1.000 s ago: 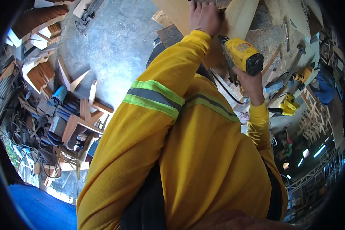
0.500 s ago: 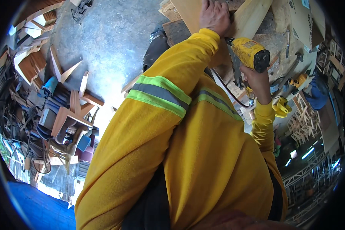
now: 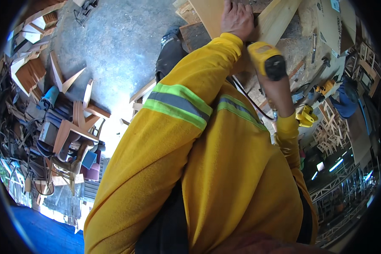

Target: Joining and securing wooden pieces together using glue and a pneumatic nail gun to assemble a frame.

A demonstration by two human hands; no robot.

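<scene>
Near the top of the head view, my left hand (image 3: 238,22) grips a flat light-brown wooden board (image 3: 210,17), its fingers bent over the wood. My right hand (image 3: 271,82) is wrapped around the handle of a yellow and black cordless drill (image 3: 260,51), slightly blurred. The drill's front end points toward the wood just below my left hand; its tip is hidden. A second pale board (image 3: 277,20) slants away to the right of my left hand.
A cardboard box (image 3: 332,25) stands at the upper right. Below it are a yellow tool (image 3: 307,116) and several stacked wooden frames (image 3: 329,131). A dark hose (image 3: 252,101) runs beside my right arm. Wooden parts and a chair (image 3: 72,158) crowd the left.
My right hand and the drill have shifted slightly left, with the drill tilting closer to my left hand. The left hand stays on the board. The whole view has shifted a little.
</scene>
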